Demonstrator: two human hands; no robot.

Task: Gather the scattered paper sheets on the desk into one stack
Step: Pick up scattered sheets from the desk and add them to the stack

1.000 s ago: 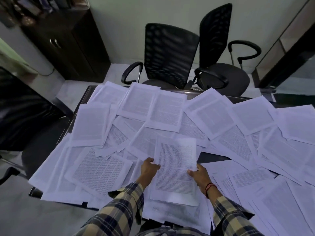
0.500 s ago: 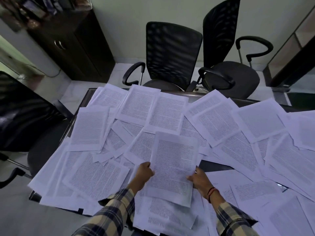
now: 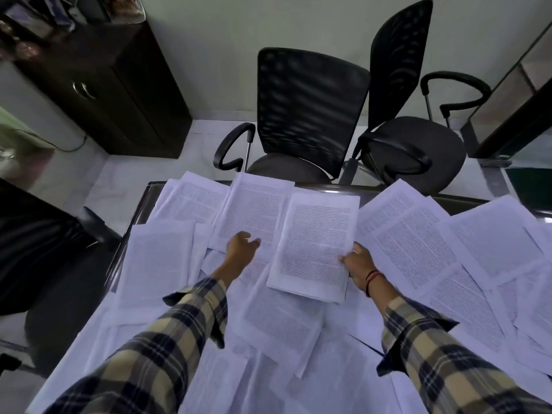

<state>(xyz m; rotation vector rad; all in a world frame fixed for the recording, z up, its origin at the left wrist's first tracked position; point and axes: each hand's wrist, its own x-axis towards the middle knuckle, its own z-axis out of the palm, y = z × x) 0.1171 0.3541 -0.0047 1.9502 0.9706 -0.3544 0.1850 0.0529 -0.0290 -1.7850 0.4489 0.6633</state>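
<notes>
I see sheets [image 3: 155,264] overlapping across the desk [image 3: 140,204]. My right hand [image 3: 357,264] pinches a sheet [image 3: 313,246] at its right edge; my left hand [image 3: 240,252] is just left of it. Two chairs [image 3: 307,115] stand behind the desk, a cabinet [image 3: 113,94] far left.

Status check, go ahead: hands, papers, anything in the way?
Right hand pinching one sheet. Left hand open, over the loose sheets. No stack yet. Nothing blocking.
</notes>
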